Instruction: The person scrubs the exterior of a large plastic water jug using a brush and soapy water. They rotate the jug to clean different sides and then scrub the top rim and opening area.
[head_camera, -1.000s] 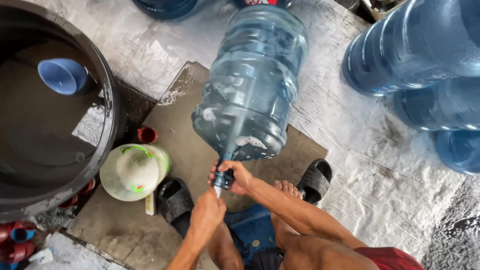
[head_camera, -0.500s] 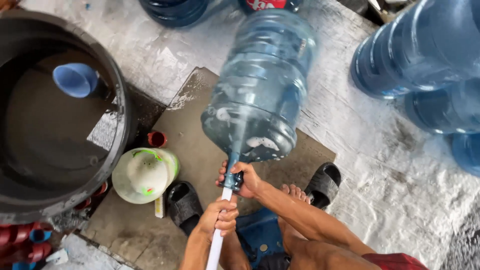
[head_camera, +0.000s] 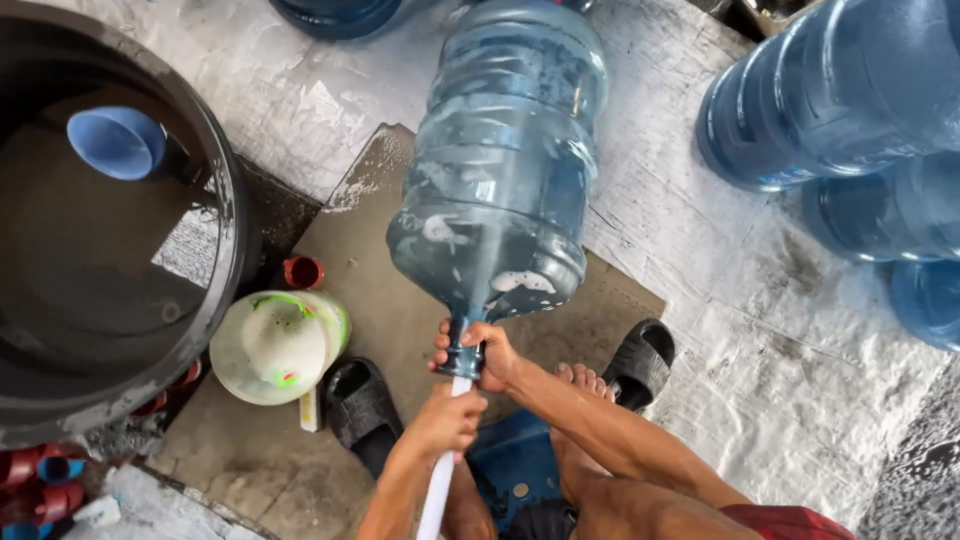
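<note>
A large clear blue water jug (head_camera: 505, 170) lies tilted with its neck pointing toward me and foam inside near the shoulder. My right hand (head_camera: 488, 355) grips the jug's neck. My left hand (head_camera: 445, 420) is closed around a white stick (head_camera: 437, 495) that runs into the jug's mouth. The stick's far end is hidden inside the jug. My bare foot (head_camera: 578, 380) rests just below the hands.
A big black tub of water (head_camera: 225, 250) with a blue scoop (head_camera: 115, 140) floating in it stands at left. A white lidded bucket (head_camera: 275, 345) and black sandals (head_camera: 360, 410) lie near my feet. Several more blue jugs (head_camera: 840, 90) stand at right on wet concrete.
My left hand has slid back along the white stick, drawing more of it out of the jug. The view has shifted slightly; the jug stays tilted in my right hand.
</note>
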